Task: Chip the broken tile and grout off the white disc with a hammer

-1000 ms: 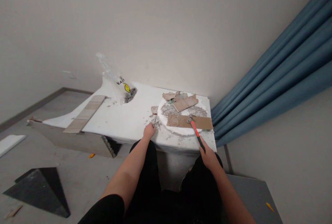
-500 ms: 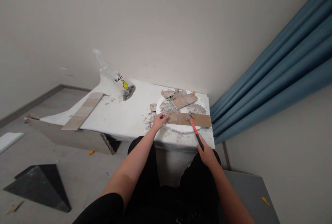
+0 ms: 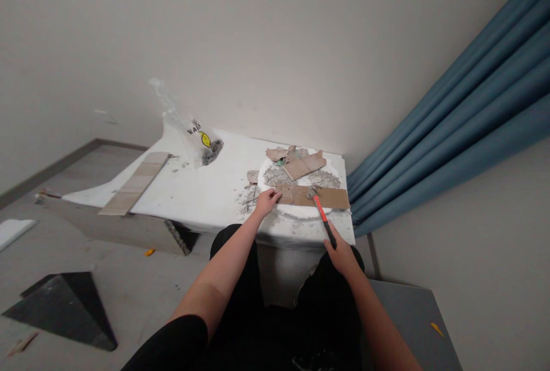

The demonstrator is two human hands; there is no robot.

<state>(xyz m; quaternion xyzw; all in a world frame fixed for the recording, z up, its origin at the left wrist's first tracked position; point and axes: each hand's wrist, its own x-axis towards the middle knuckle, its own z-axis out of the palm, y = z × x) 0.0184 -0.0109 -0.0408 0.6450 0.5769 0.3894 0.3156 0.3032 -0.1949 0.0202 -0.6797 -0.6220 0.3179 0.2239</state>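
Note:
My right hand (image 3: 341,253) is wrapped round the red and black handle of a hammer (image 3: 320,210). The grey hammer head rests on or just over a brown flat strip (image 3: 334,198), and I cannot tell which. At the strip's left end is my left hand (image 3: 266,202), thumb and fingers pinched together; what they hold, if anything, is too small to make out. Under the strip lies a white round sheet or plate (image 3: 296,214) with grey crumbled bits (image 3: 277,175). Broken brownish pieces (image 3: 305,164) are heaped behind it.
A white-covered low table (image 3: 206,193) stands against the wall. On it are a clear plastic bag (image 3: 206,144) with dark bits and a wood-patterned plank (image 3: 135,184). Blue curtains (image 3: 455,113) hang at right. Dark triangular boards (image 3: 64,311) lie on the floor.
The view has shifted very slightly. Both hands, the hammer and the strip stay almost where they were.

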